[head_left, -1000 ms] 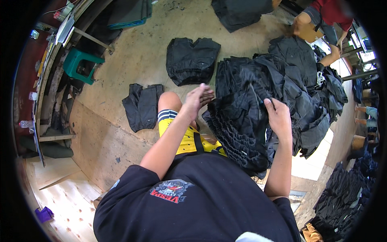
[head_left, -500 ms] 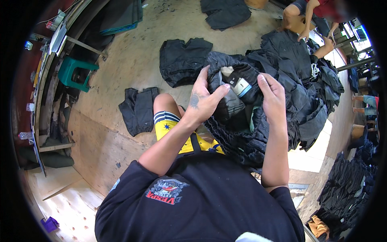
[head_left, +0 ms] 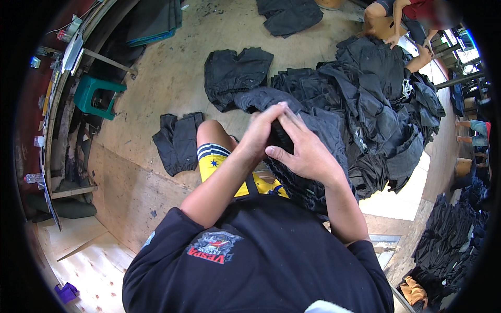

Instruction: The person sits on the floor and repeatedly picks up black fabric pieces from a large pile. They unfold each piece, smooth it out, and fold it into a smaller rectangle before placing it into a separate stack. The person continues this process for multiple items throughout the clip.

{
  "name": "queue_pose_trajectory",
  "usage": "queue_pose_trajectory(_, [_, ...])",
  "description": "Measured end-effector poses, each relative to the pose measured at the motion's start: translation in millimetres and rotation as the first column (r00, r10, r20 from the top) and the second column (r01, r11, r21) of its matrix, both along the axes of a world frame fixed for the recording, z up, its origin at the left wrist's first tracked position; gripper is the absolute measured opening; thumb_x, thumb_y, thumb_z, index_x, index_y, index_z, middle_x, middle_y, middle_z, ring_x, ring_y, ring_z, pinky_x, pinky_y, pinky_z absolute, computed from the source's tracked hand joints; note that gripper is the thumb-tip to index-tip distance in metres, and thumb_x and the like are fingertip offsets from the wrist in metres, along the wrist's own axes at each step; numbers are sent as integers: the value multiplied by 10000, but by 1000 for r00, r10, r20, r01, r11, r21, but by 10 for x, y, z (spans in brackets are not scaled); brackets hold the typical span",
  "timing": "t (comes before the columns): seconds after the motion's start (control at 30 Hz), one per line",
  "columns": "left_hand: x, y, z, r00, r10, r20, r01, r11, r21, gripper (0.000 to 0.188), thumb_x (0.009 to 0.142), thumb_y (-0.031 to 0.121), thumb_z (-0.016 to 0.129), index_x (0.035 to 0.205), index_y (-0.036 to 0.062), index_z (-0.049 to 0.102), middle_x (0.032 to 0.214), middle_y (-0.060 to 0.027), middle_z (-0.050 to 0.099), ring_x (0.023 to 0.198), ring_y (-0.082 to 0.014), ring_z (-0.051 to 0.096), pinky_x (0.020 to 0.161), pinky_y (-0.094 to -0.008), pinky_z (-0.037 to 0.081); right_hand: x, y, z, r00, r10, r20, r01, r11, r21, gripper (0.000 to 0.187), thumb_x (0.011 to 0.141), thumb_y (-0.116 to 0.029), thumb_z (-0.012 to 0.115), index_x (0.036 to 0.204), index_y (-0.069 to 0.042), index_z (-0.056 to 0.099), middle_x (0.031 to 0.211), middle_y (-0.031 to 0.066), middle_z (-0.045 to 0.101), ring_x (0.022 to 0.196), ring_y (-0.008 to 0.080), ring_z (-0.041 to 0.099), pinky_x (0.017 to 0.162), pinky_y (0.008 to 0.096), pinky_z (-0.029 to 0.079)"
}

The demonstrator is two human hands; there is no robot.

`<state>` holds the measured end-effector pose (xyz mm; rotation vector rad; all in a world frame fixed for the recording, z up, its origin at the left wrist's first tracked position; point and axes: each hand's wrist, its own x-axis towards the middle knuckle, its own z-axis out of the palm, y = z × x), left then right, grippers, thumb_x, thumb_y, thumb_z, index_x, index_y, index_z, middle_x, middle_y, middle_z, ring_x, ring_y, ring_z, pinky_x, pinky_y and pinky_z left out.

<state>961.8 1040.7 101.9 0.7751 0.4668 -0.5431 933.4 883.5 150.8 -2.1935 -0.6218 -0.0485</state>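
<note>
A pair of dark grey pants (head_left: 318, 122) lies bunched over my lap, its inner label out of sight. My left hand (head_left: 257, 135) is closed at the upper edge of the pants, its fingers partly hidden and slightly blurred. Across from it, my right hand (head_left: 308, 156) has its fingers stretched out and its thumb apart. The fingertips of both hands meet above the cloth, with a dark fold between the palms.
Dark garments form a large heap (head_left: 376, 83) at the right. Folded dark pants (head_left: 235, 75) and a smaller folded garment (head_left: 178, 143) lie on the wooden floor. A green stool (head_left: 96, 96) stands left. Another person (head_left: 404, 31) sits at the far right.
My right hand has swung left and up to meet my left hand. The opened waistband with its label has closed over and is covered now.
</note>
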Motion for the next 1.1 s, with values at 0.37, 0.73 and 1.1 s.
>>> queue_pose_trajectory(0.37, [85, 3069, -932, 779, 571, 261, -598, 801, 32, 400, 979, 232, 685, 1297, -8, 719, 1283, -153, 772, 1195, -353, 727, 1112, -507, 542, -156, -1016, -577, 808, -242, -538, 386, 907, 171, 368, 1079, -165, 695, 1390, 33, 677, 1234, 128, 775, 1145, 173, 723, 1011, 321, 558])
queue_pose_trajectory(0.73, [-900, 3325, -2595, 697, 714, -66, -418, 480, 772, 719, 962, 276, 788, 1582, 79, 481, 1506, -129, 571, 1319, -313, 578, 1064, -517, 480, -323, -793, -1030, 633, -97, -768, -185, 945, -271, 888, 931, -678, 730, 1284, 133, 657, 1143, 352, 733, 1127, 460, 721, 989, 464, 555])
queue_pose_trajectory(1.1, [-116, 438, -668, 881, -441, 169, 250, 739, 625, 664, 1053, 612, 637, 1083, -44, 739, 840, -127, 751, 656, -198, 723, 595, -311, 590, -69, -882, -707, 607, -14, -795, 46, 999, 17, 826, 957, -349, 737, 1573, 129, 464, 1370, 156, 688, 1234, 167, 624, 1085, 295, 468])
